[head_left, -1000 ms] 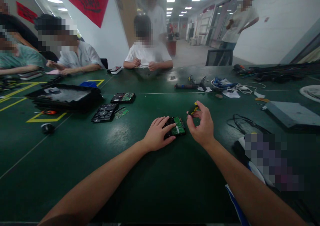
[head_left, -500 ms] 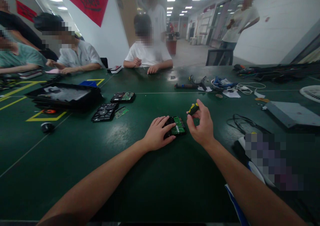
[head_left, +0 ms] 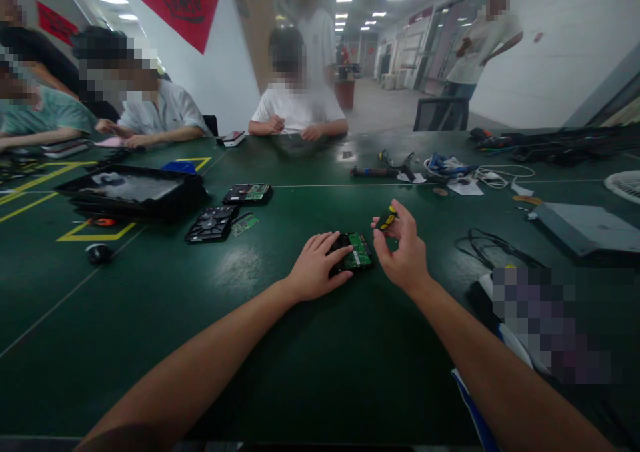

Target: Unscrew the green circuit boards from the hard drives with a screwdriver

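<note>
A hard drive (head_left: 358,252) with a green circuit board facing up lies on the dark green table. My left hand (head_left: 315,265) rests over its left part, fingers across the top and thumb along the near edge, holding it in place. My right hand (head_left: 403,249) is closed around a screwdriver (head_left: 387,219) with a black and yellow handle, just right of the drive. Its shaft cannot be made out. Farther left lie a second hard drive (head_left: 247,193), a black drive casing (head_left: 212,224) and a loose green circuit board (head_left: 245,223).
A black tray (head_left: 135,209) stands at the left, with a small black round object (head_left: 99,253) before it. A grey metal box (head_left: 587,235), black cables (head_left: 493,245) and white cords (head_left: 505,174) lie at the right. Across the table sits a person (head_left: 295,109) in white.
Both hands stay almost where they were; the screwdriver handle has turned slightly in my right hand. The view has shifted a little. The hand of the person across has moved slightly.
</note>
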A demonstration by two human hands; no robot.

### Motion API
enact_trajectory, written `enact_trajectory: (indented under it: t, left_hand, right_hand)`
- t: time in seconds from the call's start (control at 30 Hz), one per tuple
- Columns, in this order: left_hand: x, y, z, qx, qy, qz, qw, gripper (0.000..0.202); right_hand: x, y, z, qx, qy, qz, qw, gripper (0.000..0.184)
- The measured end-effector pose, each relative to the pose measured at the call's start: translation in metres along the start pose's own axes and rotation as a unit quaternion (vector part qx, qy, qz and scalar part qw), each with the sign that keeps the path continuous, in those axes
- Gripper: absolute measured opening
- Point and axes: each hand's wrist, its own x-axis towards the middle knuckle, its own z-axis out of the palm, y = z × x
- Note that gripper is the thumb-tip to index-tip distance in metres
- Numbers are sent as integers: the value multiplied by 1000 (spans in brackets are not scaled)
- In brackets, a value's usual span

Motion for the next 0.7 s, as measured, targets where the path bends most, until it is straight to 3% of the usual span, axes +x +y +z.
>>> enact_trajectory:
  t: [0.23, 0.47, 0.7]
  left_hand:
    - [-1, 0, -1, 1, -3, -1, 1000, 61]
    - [0, 1, -1, -11, 7, -2, 1000, 61]
    - [0, 0, -1, 0, 3, 1, 1000, 61]
  right_hand:
    - [0, 0, -1, -32, 15, 17, 999, 73]
    - [0, 2, 0, 10, -13, 18, 1000, 73]
    - [0, 1, 0, -28, 22, 21, 999, 74]
